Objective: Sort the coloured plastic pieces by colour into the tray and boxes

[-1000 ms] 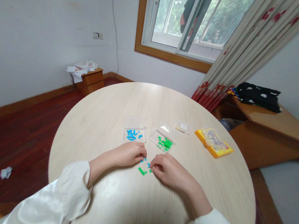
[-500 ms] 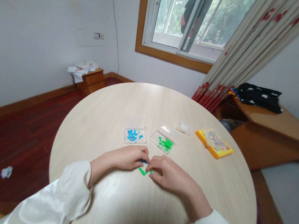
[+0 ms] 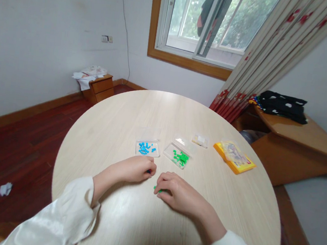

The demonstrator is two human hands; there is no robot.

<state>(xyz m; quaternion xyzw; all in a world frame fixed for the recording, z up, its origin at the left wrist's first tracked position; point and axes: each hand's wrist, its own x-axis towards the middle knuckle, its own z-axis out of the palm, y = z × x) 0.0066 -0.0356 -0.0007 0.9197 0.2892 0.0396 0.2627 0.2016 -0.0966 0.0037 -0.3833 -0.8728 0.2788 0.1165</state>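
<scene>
My left hand (image 3: 135, 169) rests on the round wooden table (image 3: 120, 133) with its fingers curled; a speck of blue shows at the fingertips. My right hand (image 3: 173, 189) lies beside it, fingers bent over small green pieces (image 3: 157, 189) on the tabletop. Just beyond the hands stand a clear tray of blue pieces (image 3: 147, 148) and a clear tray of green pieces (image 3: 177, 156). Both wrists wear white sleeves.
A small clear box (image 3: 200, 139) and a yellow flat case (image 3: 234, 157) lie at the table's right. A wooden bench with dark cloth (image 3: 283, 105) stands to the right, a curtain (image 3: 267, 52) by the window, and a small cabinet (image 3: 100, 87) on the floor at left.
Both hands have slid a little to the left and toward me. The right hand now covers most of the loose green and blue pieces that lay between the hands.
</scene>
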